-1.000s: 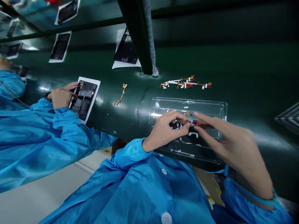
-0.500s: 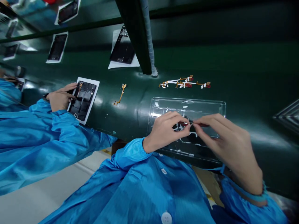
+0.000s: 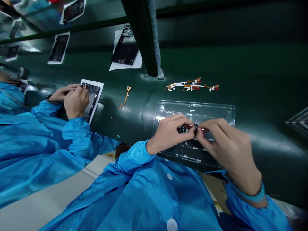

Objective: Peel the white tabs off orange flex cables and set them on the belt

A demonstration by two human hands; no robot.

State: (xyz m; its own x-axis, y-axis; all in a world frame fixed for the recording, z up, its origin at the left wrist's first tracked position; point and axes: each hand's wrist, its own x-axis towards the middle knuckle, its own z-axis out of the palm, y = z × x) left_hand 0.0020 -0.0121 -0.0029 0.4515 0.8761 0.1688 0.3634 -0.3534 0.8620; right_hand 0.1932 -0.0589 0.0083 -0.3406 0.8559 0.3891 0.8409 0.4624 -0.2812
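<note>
Above a clear plastic tray (image 3: 207, 103), my left hand (image 3: 169, 133) pinches a small dark piece between thumb and forefinger. Its kind cannot be made out, as the fingertips cover most of it. My right hand (image 3: 227, 150) meets it there, thumb and forefinger pressed together at the piece's right side. Thin white strips and scraps (image 3: 191, 159) lie in the tray under both hands. Just beyond the tray is a small pile of orange flex cables (image 3: 184, 84) with white strips and red ends. Farther left, a single orange flex cable (image 3: 125, 97) rests on the green table.
A dark post (image 3: 144, 38) with a wrapped cable rises behind the tray. Left of it, a black phone housing (image 3: 125, 49) lies on white paper. At left, a co-worker's hands (image 3: 77, 101) work over another housing (image 3: 92, 96). A clear ridged corner (image 3: 299, 119) shows far right.
My right hand has shifted slightly left, its fingertips closer to my left ones. The pale strip between them no longer shows; a dark piece does. The co-worker's hand moved over the housing.
</note>
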